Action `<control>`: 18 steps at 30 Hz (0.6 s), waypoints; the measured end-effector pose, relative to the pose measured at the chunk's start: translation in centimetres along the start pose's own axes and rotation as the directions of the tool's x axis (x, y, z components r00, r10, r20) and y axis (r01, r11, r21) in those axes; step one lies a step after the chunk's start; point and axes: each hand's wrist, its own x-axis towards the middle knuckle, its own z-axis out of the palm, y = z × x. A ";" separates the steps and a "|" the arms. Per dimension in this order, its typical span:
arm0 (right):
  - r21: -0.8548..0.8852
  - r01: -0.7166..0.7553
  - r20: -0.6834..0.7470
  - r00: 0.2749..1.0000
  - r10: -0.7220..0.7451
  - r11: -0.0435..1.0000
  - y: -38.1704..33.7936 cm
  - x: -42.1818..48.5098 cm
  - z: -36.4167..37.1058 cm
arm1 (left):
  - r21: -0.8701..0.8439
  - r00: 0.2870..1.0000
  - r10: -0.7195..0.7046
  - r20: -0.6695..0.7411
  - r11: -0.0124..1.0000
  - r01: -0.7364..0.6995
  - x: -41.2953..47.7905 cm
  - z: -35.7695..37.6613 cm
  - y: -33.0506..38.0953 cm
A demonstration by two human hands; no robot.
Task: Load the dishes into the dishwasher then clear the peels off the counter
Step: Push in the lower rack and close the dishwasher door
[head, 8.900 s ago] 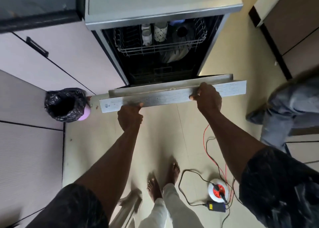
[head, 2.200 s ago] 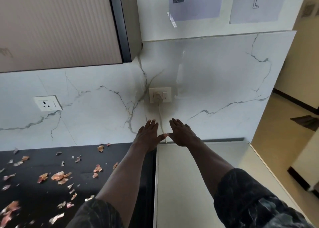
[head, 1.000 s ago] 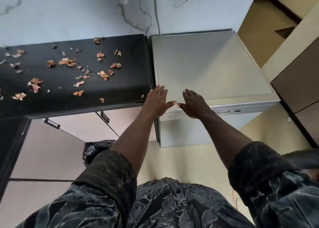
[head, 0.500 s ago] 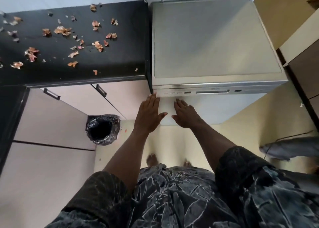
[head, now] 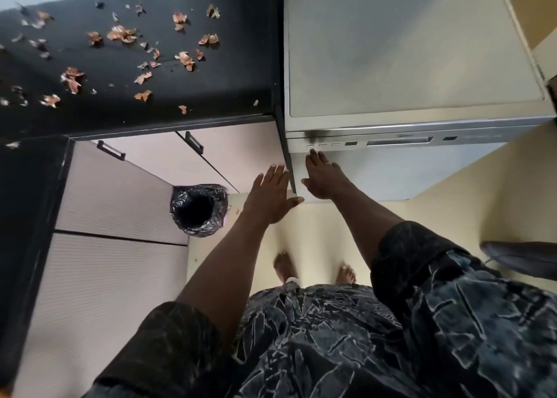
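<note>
Both hands have crept up the closed dishwasher [head: 391, 168] front since half a second ago, and the view has tipped further down. Now the right hand [head: 324, 177] lies flat on the door with its fingers together, their tips just below the row of small buttons [head: 322, 145] at the left end of the control strip. Beside it the left hand [head: 271, 194] hangs spread and empty in front of the dishwasher's left edge, thumb pointing right; whether it touches the door I cannot tell. Left of the appliance runs the black counter [head: 235, 75], its near edge sharp over pale cabinet doors; orange-brown peels [head: 122, 34] lie scattered across its left and middle parts, with a bare strip along its right edge. Down on the floor, a bin lined with a black bag [head: 199, 210] stands open-mouthed against the cabinets, left of the left forearm. Bare cream floor [head: 452, 210] opens to the right of the person's feet.
</note>
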 end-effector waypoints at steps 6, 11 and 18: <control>0.014 -0.013 0.002 1.000 0.013 1.000 -0.3 0.4 0.1 | -0.015 1.000 0.003 0.018 1.000 -0.003 0.4 0.2 -0.9; 0.024 -0.019 -0.011 1.000 0.019 1.000 -0.8 0.8 -0.2 | -0.013 0.999 0.021 0.028 1.000 -0.020 0.6 0.5 -1.5; -0.004 -0.043 -0.004 0.999 0.043 0.999 -1.1 1.1 -0.4 | -0.029 0.999 0.029 0.019 0.999 -0.028 1.2 0.2 -2.0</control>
